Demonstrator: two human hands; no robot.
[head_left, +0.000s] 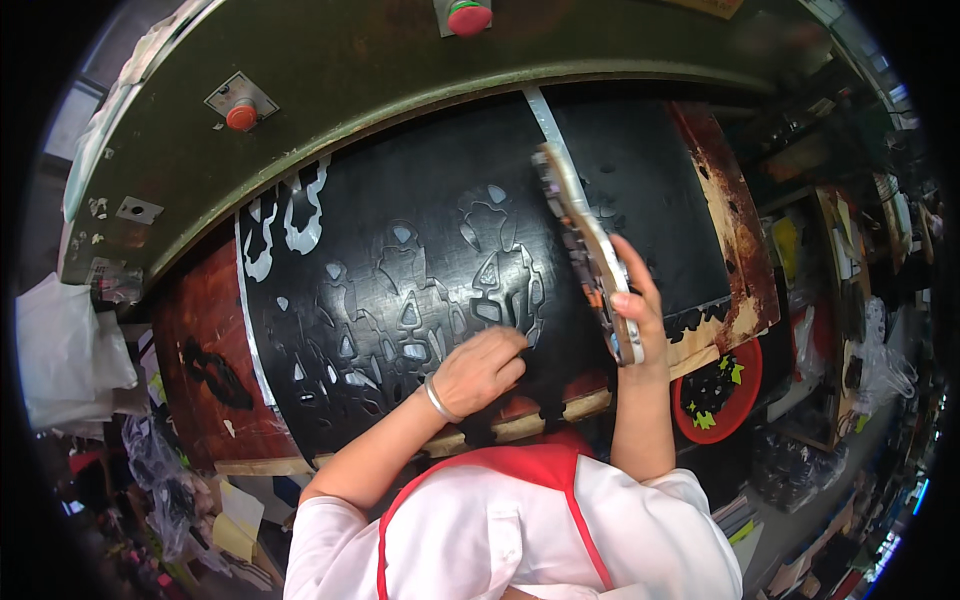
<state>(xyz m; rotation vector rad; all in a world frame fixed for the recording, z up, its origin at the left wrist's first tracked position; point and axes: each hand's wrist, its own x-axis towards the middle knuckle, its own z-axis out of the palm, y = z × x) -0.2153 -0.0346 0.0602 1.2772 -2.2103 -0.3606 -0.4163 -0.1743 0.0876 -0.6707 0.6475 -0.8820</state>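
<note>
My right hand (641, 305) grips a cutting die (590, 240), a long, wavy-edged plate with a pale metallic rim, held up on its edge above the sheet. Its inner side, turned to the left, carries dark and coloured bits too blurred to name. A black, shiny sheet (420, 165) lies across the bench, with rows of cut outlines and holes through it. Over the sheet's near part, my left hand (480, 368) is closed, fingertips pressed together beside a cut outline. Whatever it pinches, if anything, is hidden.
A green machine beam (340, 80) with red buttons (241, 116) spans the far side. Reddish-brown worn board (200, 330) shows beneath the sheet. At the right front stands a red bowl (718, 400) with black and yellow-green scraps. Plastic bags (75, 345) hang at left.
</note>
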